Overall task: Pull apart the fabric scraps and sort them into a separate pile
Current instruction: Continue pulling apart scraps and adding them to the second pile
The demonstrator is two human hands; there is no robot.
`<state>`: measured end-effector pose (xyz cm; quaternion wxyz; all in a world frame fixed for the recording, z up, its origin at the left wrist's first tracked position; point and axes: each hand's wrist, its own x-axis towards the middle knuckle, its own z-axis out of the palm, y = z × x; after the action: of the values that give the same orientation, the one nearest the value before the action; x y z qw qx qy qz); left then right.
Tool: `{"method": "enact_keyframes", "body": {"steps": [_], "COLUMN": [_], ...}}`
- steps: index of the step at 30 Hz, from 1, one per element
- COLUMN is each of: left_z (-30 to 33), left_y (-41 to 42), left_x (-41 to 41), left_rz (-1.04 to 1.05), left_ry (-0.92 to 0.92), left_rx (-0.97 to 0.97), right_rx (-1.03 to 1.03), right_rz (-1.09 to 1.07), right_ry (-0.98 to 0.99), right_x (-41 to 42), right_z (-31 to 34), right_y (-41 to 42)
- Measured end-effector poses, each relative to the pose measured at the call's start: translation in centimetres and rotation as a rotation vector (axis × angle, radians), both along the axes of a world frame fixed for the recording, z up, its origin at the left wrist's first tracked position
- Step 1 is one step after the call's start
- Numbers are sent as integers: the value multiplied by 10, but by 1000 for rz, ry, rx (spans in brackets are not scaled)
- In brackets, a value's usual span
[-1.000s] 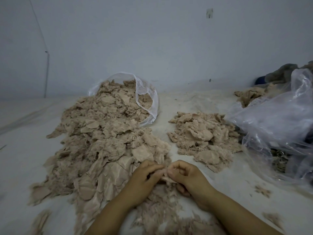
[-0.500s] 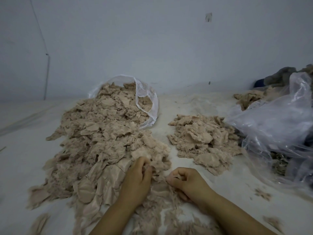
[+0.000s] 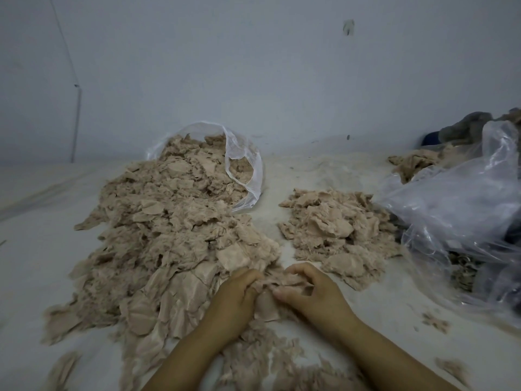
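Note:
A large heap of beige fabric scraps [image 3: 169,235] spills from a clear plastic bag [image 3: 242,176] across the left of the white surface. A smaller separate pile of scraps [image 3: 335,230] lies to the right of it. At the near edge of the large heap, my left hand [image 3: 234,303] and my right hand [image 3: 313,292] are close together, both with fingers curled around one frayed scrap [image 3: 277,280] held between them. More shredded scraps [image 3: 270,362] lie under my forearms.
A crumpled clear plastic bag [image 3: 462,221] fills the right side, with beige cloth [image 3: 414,165] and dark grey fabric [image 3: 462,128] behind it. Small stray scraps [image 3: 435,323] dot the surface at right. A pale wall [image 3: 253,66] stands close behind.
My left hand left the heap's edge and came back to my right hand. Both hands now grip a scrap together, slightly farther forward than a second ago.

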<state>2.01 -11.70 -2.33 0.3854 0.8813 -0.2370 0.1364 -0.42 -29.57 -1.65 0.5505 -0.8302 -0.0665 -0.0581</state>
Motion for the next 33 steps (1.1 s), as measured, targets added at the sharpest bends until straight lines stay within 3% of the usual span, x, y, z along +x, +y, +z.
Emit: {"method": "enact_keyframes", "body": {"steps": [3,7,11,13,17,20,28,33], "left_z": [1,1,1,2,3,4,0,14], "left_y": [-1,-2,-1,0,1,2,10,-8], "left_x": [-1,1,3,3,-2,-3,5,-10], "left_rz": [-40,80,76,52,-29,-38,201,76], "left_ry": [35,-40,14,24,30,29,111,289], "left_rx": [-6,-17,-52,-45,4,5,-90,-306], "right_rx": [2,344,590,553,165,94,380,462], "right_rz": [-40,-21,-66,-72,-43,-89,-250,-30], "right_ry": [-98,-1,163,168,104,-15,23,135], "right_x": [4,6,5,4,1,4,12,4], "right_z": [2,4,4,4,4,5,5,5], "right_y": [0,2,4,2,1,-2,-12,2]}}
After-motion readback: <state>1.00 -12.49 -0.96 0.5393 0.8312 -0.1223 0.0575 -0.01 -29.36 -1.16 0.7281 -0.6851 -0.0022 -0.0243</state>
